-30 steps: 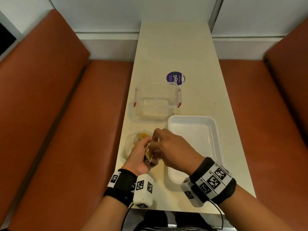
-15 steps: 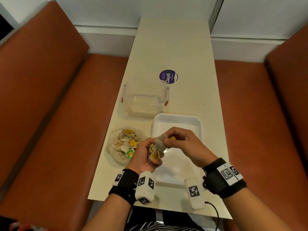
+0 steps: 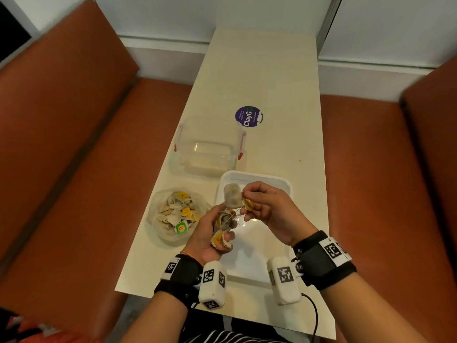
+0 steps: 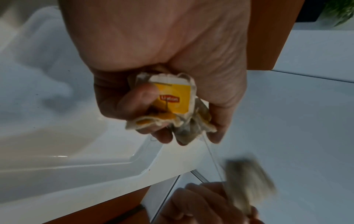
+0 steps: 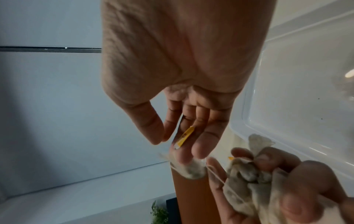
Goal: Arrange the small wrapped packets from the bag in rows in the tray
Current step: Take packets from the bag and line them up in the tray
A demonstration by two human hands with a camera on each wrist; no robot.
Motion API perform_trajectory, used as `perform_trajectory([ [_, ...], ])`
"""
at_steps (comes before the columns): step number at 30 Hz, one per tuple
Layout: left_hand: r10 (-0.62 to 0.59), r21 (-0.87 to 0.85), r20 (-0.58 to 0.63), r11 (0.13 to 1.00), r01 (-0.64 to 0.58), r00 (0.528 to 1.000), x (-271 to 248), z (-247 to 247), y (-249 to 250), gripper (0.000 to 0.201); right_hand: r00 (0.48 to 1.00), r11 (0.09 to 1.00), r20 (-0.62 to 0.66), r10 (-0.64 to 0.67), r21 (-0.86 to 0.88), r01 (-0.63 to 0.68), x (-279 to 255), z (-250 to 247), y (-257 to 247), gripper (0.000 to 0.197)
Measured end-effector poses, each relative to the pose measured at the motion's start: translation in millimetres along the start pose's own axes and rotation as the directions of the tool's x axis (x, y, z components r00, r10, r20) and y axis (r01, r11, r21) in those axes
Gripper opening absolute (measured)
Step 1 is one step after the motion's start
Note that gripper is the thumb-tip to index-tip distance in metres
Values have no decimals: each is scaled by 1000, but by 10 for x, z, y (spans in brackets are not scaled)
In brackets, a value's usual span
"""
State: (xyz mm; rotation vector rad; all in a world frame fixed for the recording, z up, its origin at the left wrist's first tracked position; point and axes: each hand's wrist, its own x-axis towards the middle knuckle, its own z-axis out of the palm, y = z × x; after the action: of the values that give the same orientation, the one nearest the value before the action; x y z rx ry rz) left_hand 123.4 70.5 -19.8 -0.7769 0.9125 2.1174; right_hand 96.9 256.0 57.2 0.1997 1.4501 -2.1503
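My left hand (image 3: 217, 233) grips a bunch of tea bags (image 3: 222, 227) with yellow tags, seen close in the left wrist view (image 4: 170, 106). My right hand (image 3: 262, 209) pinches one tea bag (image 3: 232, 198) with its yellow tag (image 5: 184, 137), lifted just above the bunch and joined to it by a thin string (image 4: 212, 159). Both hands hover over the near left part of the white tray (image 3: 284, 191), whose visible floor holds nothing. The clear plastic bag (image 3: 155, 211) of tea bags lies open on the table left of the tray.
A clear lidded box (image 3: 207, 149) with red clips stands behind the tray. A purple round sticker (image 3: 248, 117) lies beyond it on the cream table (image 3: 262, 70). Brown bench seats (image 3: 74, 169) flank the table on both sides.
Both hands came away from the bag toward the tray with a bunch of tea bags. My right hand has pulled one tea bag up and away from the bunch.
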Motion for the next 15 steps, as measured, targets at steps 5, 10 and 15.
perform_trajectory([
  [5,33,-3,72,999,-33,997,-47,80,7,33,990,995,-98,104,18,-103,69,-96,81,12],
  [10,74,-36,63,997,-72,995,-65,151,36,20,981,988,-123,148,-14,-151,135,-161,153,17],
  [15,129,-87,45,988,-124,991,-68,164,130,23,991,918,-126,50,-385,-95,100,-166,123,21],
])
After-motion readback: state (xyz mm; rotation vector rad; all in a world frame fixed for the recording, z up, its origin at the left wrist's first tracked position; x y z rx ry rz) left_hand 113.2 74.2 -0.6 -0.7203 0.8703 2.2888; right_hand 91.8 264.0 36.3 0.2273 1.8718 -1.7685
